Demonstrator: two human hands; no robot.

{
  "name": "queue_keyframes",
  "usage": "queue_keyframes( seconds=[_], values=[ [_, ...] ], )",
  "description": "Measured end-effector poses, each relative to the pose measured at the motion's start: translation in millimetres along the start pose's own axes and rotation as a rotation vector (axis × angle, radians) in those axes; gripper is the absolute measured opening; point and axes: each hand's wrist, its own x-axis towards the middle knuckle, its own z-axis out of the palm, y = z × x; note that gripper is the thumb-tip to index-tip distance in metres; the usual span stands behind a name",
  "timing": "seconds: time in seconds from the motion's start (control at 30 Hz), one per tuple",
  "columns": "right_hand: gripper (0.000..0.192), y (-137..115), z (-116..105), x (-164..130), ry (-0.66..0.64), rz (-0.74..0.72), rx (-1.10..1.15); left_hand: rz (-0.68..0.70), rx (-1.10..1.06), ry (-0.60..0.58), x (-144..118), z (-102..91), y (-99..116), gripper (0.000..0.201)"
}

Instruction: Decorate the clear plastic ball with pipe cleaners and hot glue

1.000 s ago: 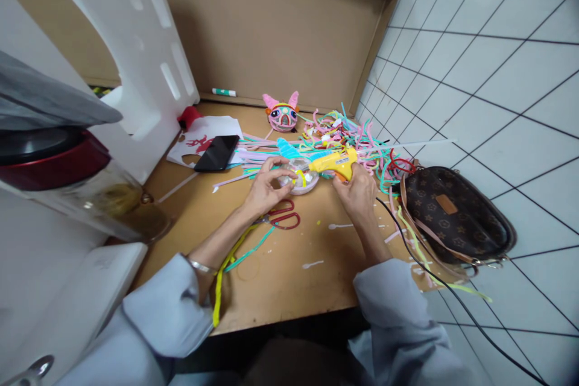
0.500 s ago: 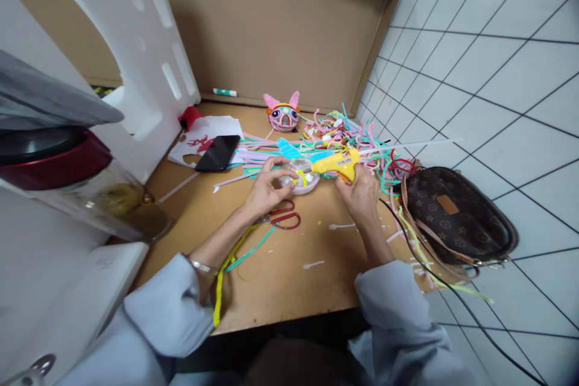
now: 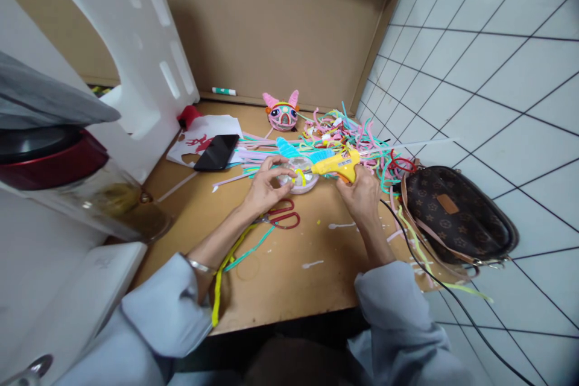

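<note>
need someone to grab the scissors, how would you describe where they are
On the cardboard sheet, look just under the person's left hand. The red-handled scissors lie flat there, the only looped red handles beside loose yellow and teal pipe cleaners.

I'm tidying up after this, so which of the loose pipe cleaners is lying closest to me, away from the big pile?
The yellow pipe cleaner beside the left hand's forearm, reaching almost to the board's near edge. The tangled pile lies beyond the right hand.

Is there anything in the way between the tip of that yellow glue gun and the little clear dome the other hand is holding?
Nothing visible. The right hand holds the glue gun with its nozzle right at the clear dome, which the left hand steadies. The red scissors lie nearer the person, off that line.
</note>
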Motion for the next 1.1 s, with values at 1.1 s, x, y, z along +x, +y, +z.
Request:
queue_keyframes(
  seconds=[1.1],
  values=[
    [0.026, -31, -22, 19, -0.079, -0.214, 0.524, 0.016, 0.0, 0.021, 1, 2.7, 0, 0.014]
  ],
)
